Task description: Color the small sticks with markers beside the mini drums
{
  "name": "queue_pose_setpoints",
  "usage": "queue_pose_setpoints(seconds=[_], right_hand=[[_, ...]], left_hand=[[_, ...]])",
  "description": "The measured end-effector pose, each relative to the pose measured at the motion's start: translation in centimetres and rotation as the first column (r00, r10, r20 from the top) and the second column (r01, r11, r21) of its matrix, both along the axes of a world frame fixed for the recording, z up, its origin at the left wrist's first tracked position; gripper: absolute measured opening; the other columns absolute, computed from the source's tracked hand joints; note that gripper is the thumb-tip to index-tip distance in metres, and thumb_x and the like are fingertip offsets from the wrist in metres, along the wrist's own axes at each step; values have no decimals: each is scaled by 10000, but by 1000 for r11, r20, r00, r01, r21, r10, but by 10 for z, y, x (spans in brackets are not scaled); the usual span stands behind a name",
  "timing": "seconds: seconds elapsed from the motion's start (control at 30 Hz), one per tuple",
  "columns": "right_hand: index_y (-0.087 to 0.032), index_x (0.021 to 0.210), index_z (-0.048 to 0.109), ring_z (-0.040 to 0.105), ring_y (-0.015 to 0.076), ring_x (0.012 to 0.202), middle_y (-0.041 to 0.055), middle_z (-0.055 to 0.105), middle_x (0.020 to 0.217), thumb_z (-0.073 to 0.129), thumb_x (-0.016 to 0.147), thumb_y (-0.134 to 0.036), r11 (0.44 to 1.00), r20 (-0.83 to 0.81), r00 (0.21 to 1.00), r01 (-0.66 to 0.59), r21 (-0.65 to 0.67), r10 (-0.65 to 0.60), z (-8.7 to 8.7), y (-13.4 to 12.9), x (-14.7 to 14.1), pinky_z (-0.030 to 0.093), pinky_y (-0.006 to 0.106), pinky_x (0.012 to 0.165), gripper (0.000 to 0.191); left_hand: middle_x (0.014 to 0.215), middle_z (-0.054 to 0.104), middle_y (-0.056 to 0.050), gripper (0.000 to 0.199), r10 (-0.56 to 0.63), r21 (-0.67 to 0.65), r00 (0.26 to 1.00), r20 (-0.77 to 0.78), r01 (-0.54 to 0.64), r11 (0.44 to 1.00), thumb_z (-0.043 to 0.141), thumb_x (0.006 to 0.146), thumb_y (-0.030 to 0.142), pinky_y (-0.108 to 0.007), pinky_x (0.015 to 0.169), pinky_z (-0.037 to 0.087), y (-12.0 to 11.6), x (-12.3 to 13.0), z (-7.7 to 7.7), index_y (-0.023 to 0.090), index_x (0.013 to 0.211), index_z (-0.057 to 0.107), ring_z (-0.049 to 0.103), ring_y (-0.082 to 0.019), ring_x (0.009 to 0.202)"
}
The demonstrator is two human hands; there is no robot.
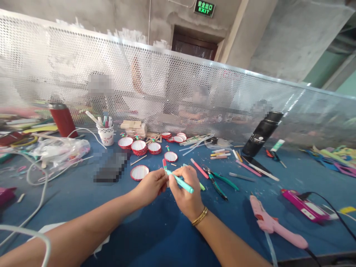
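Observation:
My right hand (187, 189) is closed around a turquoise marker (182, 183), its tip against a small flat stick (164, 163). The stick's upper end is red. My left hand (151, 186) pinches the lower part of that stick, mostly hidden by the fingers. Just beyond my hands lie red-rimmed white discs, one single disc (139, 172) near my left hand and another disc (170, 157) with a small coloured stick at its top. Farther back, more such discs (138, 146) are stacked. A pink marker (199, 168) and green-handled pliers (218, 183) lie right of my right hand.
A pink glue gun (275, 224) and a magenta power strip (306, 205) lie at right. A black bottle (261, 134), paper cup of pens (105, 134) and red thermos (63, 120) stand before a perforated metal screen (155, 85). White cable (41, 200) loops at left.

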State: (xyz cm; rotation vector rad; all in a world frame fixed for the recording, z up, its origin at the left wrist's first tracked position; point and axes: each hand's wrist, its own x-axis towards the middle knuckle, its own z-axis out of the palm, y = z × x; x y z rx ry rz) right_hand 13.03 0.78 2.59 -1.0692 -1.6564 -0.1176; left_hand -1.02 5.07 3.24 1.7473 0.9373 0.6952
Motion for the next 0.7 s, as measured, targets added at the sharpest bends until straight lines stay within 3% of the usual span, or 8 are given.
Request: queue_pose_setpoints(seconds=[0.23, 0.5, 0.7], right_hand=[[-205, 762, 515, 542, 167, 722, 8, 607, 720, 531, 860, -198, 999, -8, 999, 50, -4, -50, 1, 1, 3, 410, 359, 791, 100], [-204, 781, 524, 556, 162, 724, 8, 618, 730, 533, 860, -193, 1000, 2, 1000, 7, 2, -7, 0, 0, -1, 410, 365, 804, 81], [-206, 766, 523, 549, 166, 723, 11, 613, 728, 533, 860, -198, 999, -10, 999, 47, -1, -47, 1, 1, 2, 413, 360, 794, 95]], left_hand=[[543, 436, 53, 344, 11, -42, 1000, 29, -10, 999, 430, 852, 498, -207, 449, 248, -2, 1, 3, 190, 700, 452, 353, -76, 468], [561, 451, 45, 351, 1, 1, 1000, 15, -1, 1000, 413, 863, 499, -209, 460, 269, 0, 0, -2, 185, 722, 480, 381, -83, 484], [544, 444, 48, 365, 12, -10, 1000, 20, -12, 1000, 423, 851, 514, -209, 461, 274, -2, 2, 6, 188, 689, 455, 376, -81, 471]])
